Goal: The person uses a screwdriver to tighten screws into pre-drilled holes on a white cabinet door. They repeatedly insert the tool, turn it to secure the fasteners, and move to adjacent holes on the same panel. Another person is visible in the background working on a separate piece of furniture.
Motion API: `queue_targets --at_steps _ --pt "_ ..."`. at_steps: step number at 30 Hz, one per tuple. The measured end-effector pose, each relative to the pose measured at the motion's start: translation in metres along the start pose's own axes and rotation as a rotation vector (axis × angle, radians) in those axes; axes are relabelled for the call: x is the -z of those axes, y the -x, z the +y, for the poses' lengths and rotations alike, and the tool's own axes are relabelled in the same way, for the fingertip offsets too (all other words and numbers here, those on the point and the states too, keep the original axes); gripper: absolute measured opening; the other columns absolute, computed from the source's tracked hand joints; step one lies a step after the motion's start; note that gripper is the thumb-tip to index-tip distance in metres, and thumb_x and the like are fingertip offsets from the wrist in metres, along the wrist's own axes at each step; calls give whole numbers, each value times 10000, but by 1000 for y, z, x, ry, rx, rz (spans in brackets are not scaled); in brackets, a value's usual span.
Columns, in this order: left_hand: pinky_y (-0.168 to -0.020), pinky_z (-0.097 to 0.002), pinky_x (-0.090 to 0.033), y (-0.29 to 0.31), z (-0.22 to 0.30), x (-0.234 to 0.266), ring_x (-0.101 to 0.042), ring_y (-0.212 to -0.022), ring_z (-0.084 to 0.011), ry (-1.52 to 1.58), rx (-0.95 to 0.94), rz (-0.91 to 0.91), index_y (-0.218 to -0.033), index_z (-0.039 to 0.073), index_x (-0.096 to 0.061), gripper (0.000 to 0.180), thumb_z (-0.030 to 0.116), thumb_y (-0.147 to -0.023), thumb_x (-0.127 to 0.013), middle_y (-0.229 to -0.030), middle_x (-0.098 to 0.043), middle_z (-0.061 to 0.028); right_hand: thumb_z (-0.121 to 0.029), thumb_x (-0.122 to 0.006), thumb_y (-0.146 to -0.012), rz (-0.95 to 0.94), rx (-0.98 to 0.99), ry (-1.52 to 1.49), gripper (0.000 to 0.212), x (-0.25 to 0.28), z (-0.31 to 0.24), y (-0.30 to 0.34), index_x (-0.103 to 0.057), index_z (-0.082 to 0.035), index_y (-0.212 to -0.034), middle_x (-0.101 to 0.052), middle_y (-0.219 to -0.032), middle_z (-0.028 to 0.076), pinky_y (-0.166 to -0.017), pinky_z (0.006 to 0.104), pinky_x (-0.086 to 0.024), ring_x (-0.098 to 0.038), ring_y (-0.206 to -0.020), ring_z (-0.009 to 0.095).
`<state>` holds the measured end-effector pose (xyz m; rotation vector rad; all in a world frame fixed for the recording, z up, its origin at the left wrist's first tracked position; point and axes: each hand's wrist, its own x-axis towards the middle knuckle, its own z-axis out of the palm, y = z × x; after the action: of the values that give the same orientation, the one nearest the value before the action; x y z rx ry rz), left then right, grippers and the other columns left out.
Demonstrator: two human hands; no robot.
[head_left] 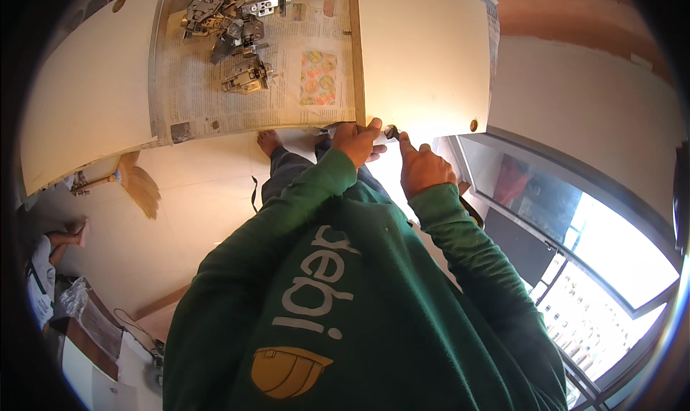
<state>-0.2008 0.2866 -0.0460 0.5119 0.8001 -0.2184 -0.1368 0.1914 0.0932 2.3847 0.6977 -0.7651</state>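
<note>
The left hand (355,144), curled, and right hand (428,171), index finger extended toward a small dark piece (391,131) between them, grip impossible to tell, adjoin a white panel (425,51), cabinet hinges (248,77) lying ahead-left on newspaper (198,98).

Strong daylight comes through the window (624,242) on the right, burning out to white, with bluish flare along the rim. The floor (392,174) near the middle washes out too, and the right panel (424,51) glows warm. Hinges (248,76) glint; the green sweater (237,296) sinks into shadow at left. Fisheye bends straight edges, corners go black, and the dark piece (391,132) by the right fingers (406,144) lacks clear detail.
</note>
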Motion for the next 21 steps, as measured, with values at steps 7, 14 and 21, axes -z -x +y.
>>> queue_targets --at_steps 7,14,21 --pt "-1023 -558 -532 1 4 4 -711 -1105 -334 -74 23 -79 -1363 -23 -487 583 450 -1054 -632 -1308 -583 -132 -113 -534 -991 60 82 -238 408 9 10 -11 -661 -182 -1373 -762 -1006 212 -879 514 -595 -740 -957 414" --pt "-1037 -610 -504 -3 1 15 -684 -1134 -357 -24 102 -176 -1425 61 -486 604 497 -1036 -640 -1373 -582 -134 -129 -568 -1009 115 131 -452 318 5 27 2 -693 -93 -1300 -752 -1009 227 -862 504 -574 -730 -926 421" --pt "-1028 -579 -523 6 3 17 -688 -1141 -371 -95 42 -148 -1452 41 -464 663 525 -1032 -637 -1378 -582 -144 -182 -538 -1012 65 102 -543 334 -22 37 -6 -641 -120 -1324 -747 -1030 219 -902 528 -564 -708 -993 450"
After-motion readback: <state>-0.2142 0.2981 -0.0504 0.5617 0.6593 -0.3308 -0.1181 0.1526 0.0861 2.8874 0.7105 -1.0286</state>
